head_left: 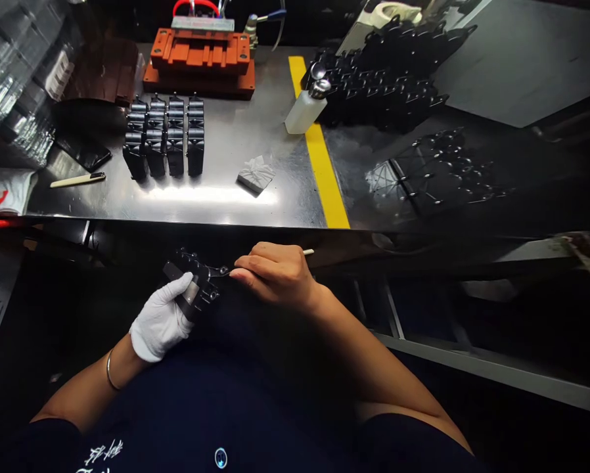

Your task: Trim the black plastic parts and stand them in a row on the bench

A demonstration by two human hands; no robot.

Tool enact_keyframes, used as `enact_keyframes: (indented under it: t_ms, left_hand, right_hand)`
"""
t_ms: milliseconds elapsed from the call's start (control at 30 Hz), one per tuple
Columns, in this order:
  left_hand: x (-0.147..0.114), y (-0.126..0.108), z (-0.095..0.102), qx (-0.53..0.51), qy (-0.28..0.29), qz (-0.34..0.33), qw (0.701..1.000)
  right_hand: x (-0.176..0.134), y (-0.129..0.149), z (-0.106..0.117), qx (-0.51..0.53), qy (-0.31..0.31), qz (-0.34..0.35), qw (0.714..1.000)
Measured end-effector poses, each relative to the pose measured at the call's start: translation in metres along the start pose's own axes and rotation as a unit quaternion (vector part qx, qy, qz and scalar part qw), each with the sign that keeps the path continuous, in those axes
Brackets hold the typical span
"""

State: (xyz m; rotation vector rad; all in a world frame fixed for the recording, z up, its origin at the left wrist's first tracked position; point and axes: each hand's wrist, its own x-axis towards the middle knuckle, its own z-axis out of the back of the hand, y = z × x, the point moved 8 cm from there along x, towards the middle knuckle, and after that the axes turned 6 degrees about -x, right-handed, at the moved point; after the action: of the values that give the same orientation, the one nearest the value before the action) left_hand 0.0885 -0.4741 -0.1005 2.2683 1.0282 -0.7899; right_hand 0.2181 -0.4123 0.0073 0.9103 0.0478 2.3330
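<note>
In front of my body, below the table edge, my gloved left hand point(159, 322) is closed on a black moulded part point(204, 282) with small lugs and a grey, metal-like face. The thumb presses on that face. My bare right hand point(278, 272) pinches a slim tool point(308, 252), whose pale handle end sticks out behind the fist. The tool's thin front end reaches toward the right side of the black part, at a small ring-shaped lug. Whether it touches there I cannot tell, and most of the tool is hidden by my fingers.
On the metal table point(216, 203) stand rows of black parts point(167, 138), an orange fixture point(201, 62), a white bottle point(305, 112) and a grey block with crumpled cloth point(256, 175). A cream-handled tool point(78, 180) lies left. More black parts point(378, 79) are heaped beyond the yellow stripe point(324, 171).
</note>
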Motion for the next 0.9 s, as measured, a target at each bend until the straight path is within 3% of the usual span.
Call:
enact_keyframes:
  t_ms: [200,400,467,600,667,767,900]
  left_hand:
    - [0.003,0.000,0.007,0.043,0.014,-0.003,0.999]
    - [0.005,0.008,0.009,0.095,0.035,0.002,0.995]
    - [0.005,0.011,0.011,0.092,0.022,0.017,0.995]
    - [0.002,0.005,0.005,0.042,0.013,0.014,0.999]
    - [0.000,-0.009,-0.002,0.010,0.029,-0.030,0.999]
    - [-0.001,-0.020,-0.009,0.014,0.056,-0.063,0.996]
    - [0.002,-0.018,-0.015,0.066,0.089,-0.075,0.991]
  right_hand:
    - [-0.001,-0.005,-0.010,0.116,0.078,0.007,0.990]
    - [-0.010,-0.010,-0.021,0.236,0.170,-0.048,0.955]
    - [-0.016,-0.012,-0.025,0.300,0.215,-0.074,0.926]
    - [-0.033,-0.006,-0.030,0.454,0.328,-0.083,0.824]
    - [-0.033,-0.019,-0.027,0.440,0.275,-0.152,0.841]
    - [-0.036,-0.042,-0.020,0.338,0.110,-0.291,0.888]
    - [-0.040,-0.028,-0.035,0.341,0.007,-0.351,0.872]
